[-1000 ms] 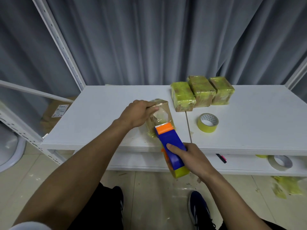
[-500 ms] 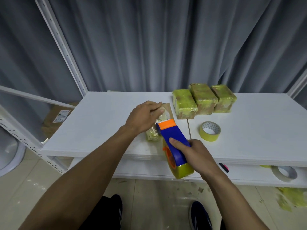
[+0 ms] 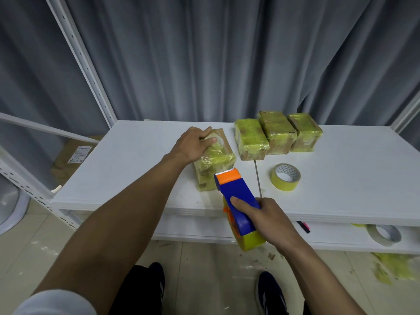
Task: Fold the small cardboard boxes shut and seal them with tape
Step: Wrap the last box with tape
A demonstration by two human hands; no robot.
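Observation:
A small cardboard box (image 3: pixel 214 162), partly wrapped in yellow tape, lies on the white table (image 3: pixel 136 164). My left hand (image 3: pixel 194 144) grips its far top end. My right hand (image 3: pixel 264 218) holds a blue and orange tape dispenser (image 3: pixel 236 201) loaded with yellow tape. The dispenser's orange head is at the box's near right corner. Three boxes covered in yellow tape (image 3: pixel 277 135) stand side by side at the back of the table.
A loose roll of yellow tape (image 3: pixel 286 177) lies right of the dispenser. On the lower shelf are a pale tape roll (image 3: pixel 383 234) and a marker (image 3: pixel 303 226). A brown carton (image 3: pixel 72 155) sits left of the table, and yellow tape scraps (image 3: pixel 393 267) litter the floor.
The box has gone from tilted up in my left hand to lying lower on the table. The dispenser head has stayed at its near end while the view rose.

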